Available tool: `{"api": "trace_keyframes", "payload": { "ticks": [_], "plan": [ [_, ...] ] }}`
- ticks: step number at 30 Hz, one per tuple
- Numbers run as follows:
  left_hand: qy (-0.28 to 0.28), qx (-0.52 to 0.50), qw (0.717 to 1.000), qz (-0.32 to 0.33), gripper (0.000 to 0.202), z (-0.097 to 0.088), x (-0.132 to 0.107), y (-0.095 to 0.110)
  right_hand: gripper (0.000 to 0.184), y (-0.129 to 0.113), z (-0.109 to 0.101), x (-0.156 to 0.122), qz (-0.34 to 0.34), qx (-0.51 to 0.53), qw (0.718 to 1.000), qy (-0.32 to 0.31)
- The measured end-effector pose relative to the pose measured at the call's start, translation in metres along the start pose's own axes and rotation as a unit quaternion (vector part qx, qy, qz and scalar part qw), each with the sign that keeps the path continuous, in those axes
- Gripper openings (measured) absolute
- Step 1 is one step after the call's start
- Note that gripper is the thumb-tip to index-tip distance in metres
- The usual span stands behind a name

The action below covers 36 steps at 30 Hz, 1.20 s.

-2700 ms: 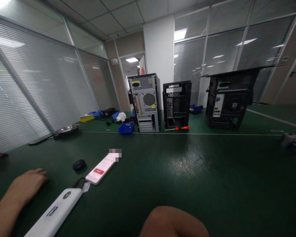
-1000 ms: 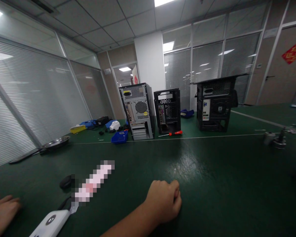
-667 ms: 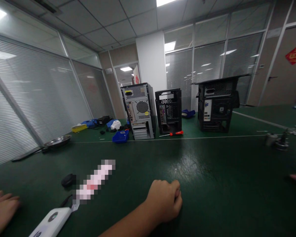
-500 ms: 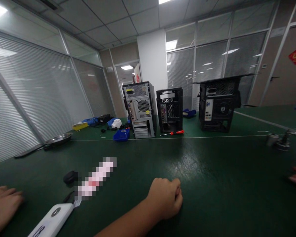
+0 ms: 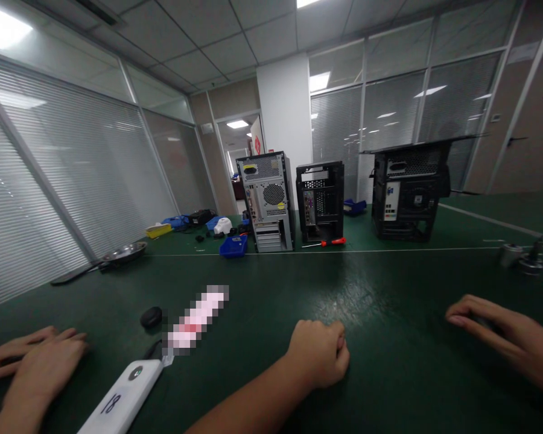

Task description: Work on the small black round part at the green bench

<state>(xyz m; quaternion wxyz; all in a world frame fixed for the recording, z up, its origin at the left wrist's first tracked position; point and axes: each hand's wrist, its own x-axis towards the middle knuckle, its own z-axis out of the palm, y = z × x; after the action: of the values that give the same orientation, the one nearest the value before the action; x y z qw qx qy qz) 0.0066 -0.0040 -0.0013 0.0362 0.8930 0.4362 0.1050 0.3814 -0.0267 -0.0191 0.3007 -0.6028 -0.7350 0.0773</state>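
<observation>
The white block marked 18 (image 5: pixel 122 395) lies at the near left edge of the green table (image 5: pixel 389 283), with a blurred phone (image 5: pixel 199 316) and a small black pod (image 5: pixel 151 317) just beyond it. The left hand (image 5: pixel 45 367) rests palm down to its left, fingers loosely spread, not touching it. The right hand (image 5: pixel 321 360) sits in the near middle, curled into a fist with nothing visible in it. Resting like this probably works best with both hands quiet and clear of the block. Other people's hands lie at the far left (image 5: pixel 4 355) and right (image 5: pixel 502 337).
</observation>
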Motion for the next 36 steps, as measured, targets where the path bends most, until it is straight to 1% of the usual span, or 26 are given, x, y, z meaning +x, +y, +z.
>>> {"api": "trace_keyframes", "payload": {
  "ticks": [1,2,3,6,7,9,10,12,15,19,23,25,27,28,31,33,36],
  "plan": [
    [0.0,0.001,1.0,0.001,0.014,0.0,0.0,0.0,0.06,-0.019,0.007,0.003,-0.014,0.006,0.998,-0.061],
    [0.001,0.002,1.0,0.001,0.014,0.001,0.0,0.0,0.057,-0.039,0.015,0.006,-0.024,0.005,0.994,-0.105],
    [0.005,0.003,1.0,0.001,0.013,0.001,0.0,0.0,0.056,-0.058,0.023,0.008,-0.044,0.0,0.991,-0.128],
    [0.033,-0.004,0.999,-0.013,0.015,0.001,-0.001,0.0,0.055,-0.108,0.048,0.014,-0.114,-0.021,0.987,-0.114],
    [0.045,-0.01,0.999,-0.021,0.017,0.001,-0.002,0.0,0.054,-0.118,0.057,0.016,-0.133,-0.026,0.986,-0.098],
    [0.065,-0.029,0.997,-0.034,0.023,0.001,-0.003,0.0,0.05,-0.13,0.075,0.015,-0.159,-0.031,0.984,-0.069],
    [0.067,-0.041,0.996,-0.031,0.026,0.0,-0.004,0.0,0.045,-0.132,0.083,0.014,-0.171,-0.033,0.983,-0.059],
    [0.052,-0.071,0.996,-0.006,0.03,0.001,-0.006,0.002,0.033,-0.13,0.096,0.009,-0.19,-0.041,0.98,-0.052],
    [0.01,-0.103,0.994,0.026,0.029,0.003,-0.008,0.007,0.019,-0.124,0.101,0.002,-0.215,-0.049,0.974,-0.052],
    [-0.009,-0.112,0.994,0.005,0.028,0.008,-0.008,0.013,0.016,-0.124,0.092,-0.001,-0.26,-0.041,0.964,-0.042],
    [-0.035,-0.151,0.988,-0.008,0.03,0.008,-0.006,0.015,0.01,-0.126,0.09,0.0,-0.248,-0.039,0.966,-0.065],
    [-0.039,-0.182,0.982,-0.011,0.027,0.008,-0.004,0.013,0.021,-0.125,0.092,-0.001,-0.237,-0.029,0.969,-0.068],
    [-0.02,-0.221,0.975,-0.028,0.021,0.009,-0.002,0.011,0.033,-0.124,0.094,-0.003,-0.219,-0.009,0.974,-0.048],
    [-0.002,-0.242,0.969,-0.04,0.019,0.01,-0.001,0.01,0.037,-0.123,0.095,-0.004,-0.205,0.001,0.978,-0.035],
    [0.058,-0.309,0.947,-0.066,0.015,0.012,0.002,0.006,0.037,-0.126,0.094,-0.006,-0.161,0.021,0.987,-0.01],
    [0.088,-0.351,0.93,-0.066,0.014,0.012,0.004,0.003,0.039,-0.128,0.091,-0.006,-0.152,0.017,0.988,0.0],
    [0.114,-0.397,0.908,-0.07,0.012,0.013,0.006,0.0,0.046,-0.13,0.088,-0.004,-0.162,-0.004,0.987,0.016]
  ]
}}
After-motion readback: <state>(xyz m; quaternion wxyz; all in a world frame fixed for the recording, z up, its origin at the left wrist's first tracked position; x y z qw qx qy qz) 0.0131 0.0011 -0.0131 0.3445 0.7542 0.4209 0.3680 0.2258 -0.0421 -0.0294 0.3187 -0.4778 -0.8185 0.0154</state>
